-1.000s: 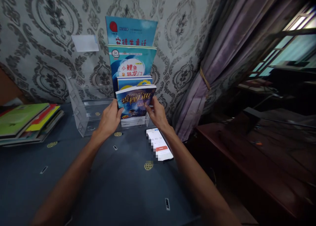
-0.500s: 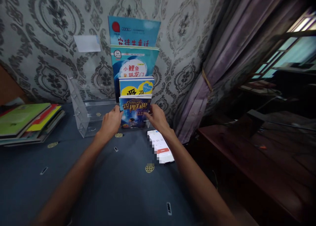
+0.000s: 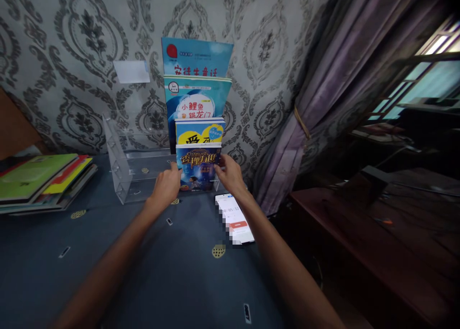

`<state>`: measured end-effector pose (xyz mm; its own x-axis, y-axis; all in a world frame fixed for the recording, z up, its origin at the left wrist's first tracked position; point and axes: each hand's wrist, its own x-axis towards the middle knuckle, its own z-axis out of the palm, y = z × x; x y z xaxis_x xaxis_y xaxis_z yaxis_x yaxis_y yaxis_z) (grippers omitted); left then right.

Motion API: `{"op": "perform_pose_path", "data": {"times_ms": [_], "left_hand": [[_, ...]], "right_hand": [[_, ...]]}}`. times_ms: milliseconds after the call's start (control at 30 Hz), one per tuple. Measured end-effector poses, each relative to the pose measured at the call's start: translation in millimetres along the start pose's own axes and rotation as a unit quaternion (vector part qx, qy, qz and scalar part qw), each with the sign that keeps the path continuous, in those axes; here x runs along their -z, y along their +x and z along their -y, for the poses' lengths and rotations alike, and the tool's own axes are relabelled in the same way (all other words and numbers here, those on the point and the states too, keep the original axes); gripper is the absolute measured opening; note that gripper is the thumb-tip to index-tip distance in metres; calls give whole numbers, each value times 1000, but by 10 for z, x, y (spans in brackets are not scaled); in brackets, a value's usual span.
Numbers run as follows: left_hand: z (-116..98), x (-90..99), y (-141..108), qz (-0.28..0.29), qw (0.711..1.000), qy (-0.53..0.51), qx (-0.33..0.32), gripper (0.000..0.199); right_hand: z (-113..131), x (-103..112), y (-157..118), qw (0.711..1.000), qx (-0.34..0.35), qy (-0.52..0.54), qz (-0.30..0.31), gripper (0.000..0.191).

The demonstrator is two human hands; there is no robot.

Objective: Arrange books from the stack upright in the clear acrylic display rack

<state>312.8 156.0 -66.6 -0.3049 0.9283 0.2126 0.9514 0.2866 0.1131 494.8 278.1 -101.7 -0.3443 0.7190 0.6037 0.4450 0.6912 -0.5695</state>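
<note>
A dark blue book (image 3: 197, 168) stands upright in the lowest front tier of a clear stepped rack (image 3: 124, 175). My left hand (image 3: 168, 182) is closed at its left edge, and my right hand (image 3: 230, 173) grips its right edge with the thumb on the cover. Behind it rise a yellow and blue book (image 3: 199, 130), a teal book (image 3: 197, 91) and, tallest at the back, a blue book (image 3: 197, 55). The fingertips behind the front book are hidden.
A stack of books and folders (image 3: 39, 180) lies at the left. A phone (image 3: 237, 223) showing a timer lies right of the rack. Behind are a patterned wall and a purple curtain (image 3: 316, 89); a dark red table (image 3: 341, 233) stands at the right.
The view has shifted slightly, so the rack and books appear a little lower. Both hands remain at the sides of the front book.
</note>
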Motion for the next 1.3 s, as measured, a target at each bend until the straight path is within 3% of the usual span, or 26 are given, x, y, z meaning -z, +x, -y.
{"op": "perform_pose_path", "data": {"times_ms": [467,1300], "left_hand": [[-15,-60,30,-3,1000,-18,2,30],[17,97,-88,20,1000,-22,-7,31]], "right_hand": [[-35,-38,1,1000,1,-14,-21,31],[-98,49,60,1000,-1,-9,-24,46]]}}
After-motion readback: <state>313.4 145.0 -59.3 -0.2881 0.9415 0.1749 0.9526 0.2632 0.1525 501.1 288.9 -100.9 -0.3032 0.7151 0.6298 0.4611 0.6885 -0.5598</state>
